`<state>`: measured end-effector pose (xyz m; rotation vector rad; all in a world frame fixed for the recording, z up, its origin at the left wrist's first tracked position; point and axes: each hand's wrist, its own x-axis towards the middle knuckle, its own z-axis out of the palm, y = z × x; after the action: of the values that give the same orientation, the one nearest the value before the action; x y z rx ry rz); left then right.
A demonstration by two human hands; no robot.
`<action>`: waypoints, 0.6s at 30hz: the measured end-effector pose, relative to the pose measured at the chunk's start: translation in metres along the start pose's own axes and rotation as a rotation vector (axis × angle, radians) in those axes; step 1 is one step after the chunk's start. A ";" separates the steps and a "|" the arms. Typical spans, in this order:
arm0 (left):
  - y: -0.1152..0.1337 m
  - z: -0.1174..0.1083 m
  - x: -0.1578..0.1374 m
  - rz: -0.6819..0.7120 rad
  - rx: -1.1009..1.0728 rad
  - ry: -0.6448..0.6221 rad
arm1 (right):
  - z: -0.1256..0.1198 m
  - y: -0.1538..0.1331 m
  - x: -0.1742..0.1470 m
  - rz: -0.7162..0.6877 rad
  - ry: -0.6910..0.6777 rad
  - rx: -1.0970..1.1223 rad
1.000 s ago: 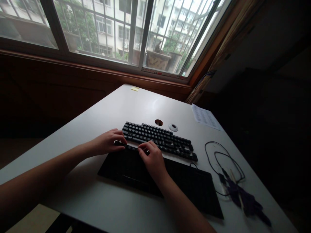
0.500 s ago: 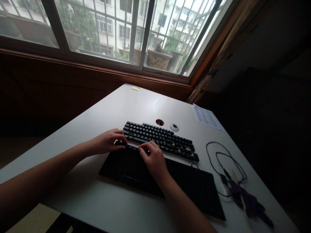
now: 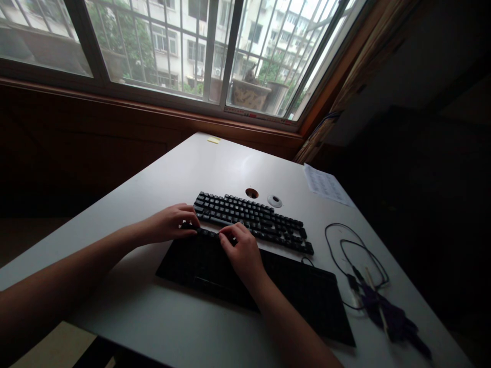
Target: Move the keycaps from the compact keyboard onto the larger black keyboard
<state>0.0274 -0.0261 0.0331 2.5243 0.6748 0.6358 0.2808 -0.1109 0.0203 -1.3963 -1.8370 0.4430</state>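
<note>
While the left hand (image 3: 171,223) pinches one end of a short key row (image 3: 207,233), the right hand (image 3: 243,250) curls at the other, closure unclear; the row lies between the key array (image 3: 249,214) and the dark board (image 3: 226,282); uneven pressure could scatter it

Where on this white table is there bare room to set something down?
A broad bare patch of the table lies beyond the left hand, between the black keys and the yellow slip. A smaller one sits between the white ring and the paper. Crowded: around the right hand, at the black keys and black slab, and the right side, with cable and purple bundle.
</note>
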 end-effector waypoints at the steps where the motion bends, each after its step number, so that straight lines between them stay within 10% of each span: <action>1: -0.001 0.000 0.000 0.001 0.000 0.001 | 0.000 0.000 0.000 -0.001 0.001 0.002; 18: -0.006 0.003 0.000 0.018 0.001 0.000 | -0.001 -0.001 0.002 0.011 -0.014 0.000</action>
<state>0.0266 -0.0224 0.0269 2.5336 0.6531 0.6415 0.2808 -0.1100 0.0221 -1.4075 -1.8412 0.4600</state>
